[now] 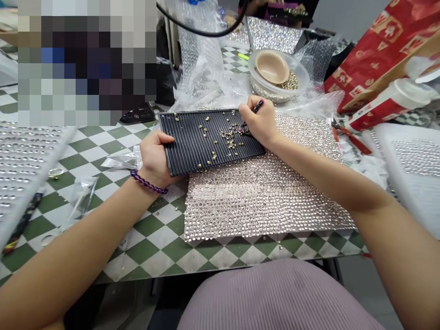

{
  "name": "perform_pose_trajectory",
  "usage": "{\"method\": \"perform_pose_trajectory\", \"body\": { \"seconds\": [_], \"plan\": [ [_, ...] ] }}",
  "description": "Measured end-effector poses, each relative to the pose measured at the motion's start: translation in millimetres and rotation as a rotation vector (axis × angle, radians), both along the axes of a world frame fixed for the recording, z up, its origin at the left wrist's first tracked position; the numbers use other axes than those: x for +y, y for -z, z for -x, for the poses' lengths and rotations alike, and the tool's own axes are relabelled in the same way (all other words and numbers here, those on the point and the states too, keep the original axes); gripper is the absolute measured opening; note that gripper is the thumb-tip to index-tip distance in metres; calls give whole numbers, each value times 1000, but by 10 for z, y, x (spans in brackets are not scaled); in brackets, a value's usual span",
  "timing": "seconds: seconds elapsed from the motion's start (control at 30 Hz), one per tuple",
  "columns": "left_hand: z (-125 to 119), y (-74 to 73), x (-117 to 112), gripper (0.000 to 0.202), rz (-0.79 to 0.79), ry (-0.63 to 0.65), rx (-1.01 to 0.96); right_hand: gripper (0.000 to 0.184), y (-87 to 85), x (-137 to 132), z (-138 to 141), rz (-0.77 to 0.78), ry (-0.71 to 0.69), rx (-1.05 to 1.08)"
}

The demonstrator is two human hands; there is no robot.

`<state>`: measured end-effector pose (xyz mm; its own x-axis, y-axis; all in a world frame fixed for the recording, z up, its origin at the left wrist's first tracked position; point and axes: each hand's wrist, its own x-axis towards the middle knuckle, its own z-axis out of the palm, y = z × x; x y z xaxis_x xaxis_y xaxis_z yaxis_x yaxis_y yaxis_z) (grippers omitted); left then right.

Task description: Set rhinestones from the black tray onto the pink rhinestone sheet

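Observation:
A black ridged tray point(192, 142) lies tilted across the far edge of a glittering rhinestone sheet point(261, 201). Several small gold rhinestones point(231, 137) are scattered on the tray. My left hand point(154, 158), with a purple bead bracelet point(147, 183) on the wrist, grips the tray's left edge. My right hand point(259, 121) is closed round a thin dark pen-like tool point(253, 110), whose tip touches the stones near the tray's right end.
A clear bowl point(280, 75) of stones with a tan cup in it stands behind the tray. Bubble wrap point(202, 64), a phone point(137, 114), a red bag point(381, 50), red-handled pliers point(347, 133) and white studded sheets point(24, 160) surround the checkered table point(151, 243).

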<state>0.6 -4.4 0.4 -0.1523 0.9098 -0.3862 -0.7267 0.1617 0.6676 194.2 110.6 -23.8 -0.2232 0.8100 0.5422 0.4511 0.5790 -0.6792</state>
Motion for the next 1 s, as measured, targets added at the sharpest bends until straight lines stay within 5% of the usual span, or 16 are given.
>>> {"method": "perform_pose_trajectory", "body": {
  "seconds": [0.4, 0.73, 1.0],
  "plan": [
    [9, 8, 6, 28, -17, 8, -23, 43, 61, 46, -9, -100, 24, -84],
    [-5, -5, -2, 27, -1, -27, -16, 45, 37, 26, -19, -72, 32, 57],
    [-2, -18, -12, 29, 24, 14, 1, 46, -190, -90, -131, -65, -9, 120]
  ]
}}
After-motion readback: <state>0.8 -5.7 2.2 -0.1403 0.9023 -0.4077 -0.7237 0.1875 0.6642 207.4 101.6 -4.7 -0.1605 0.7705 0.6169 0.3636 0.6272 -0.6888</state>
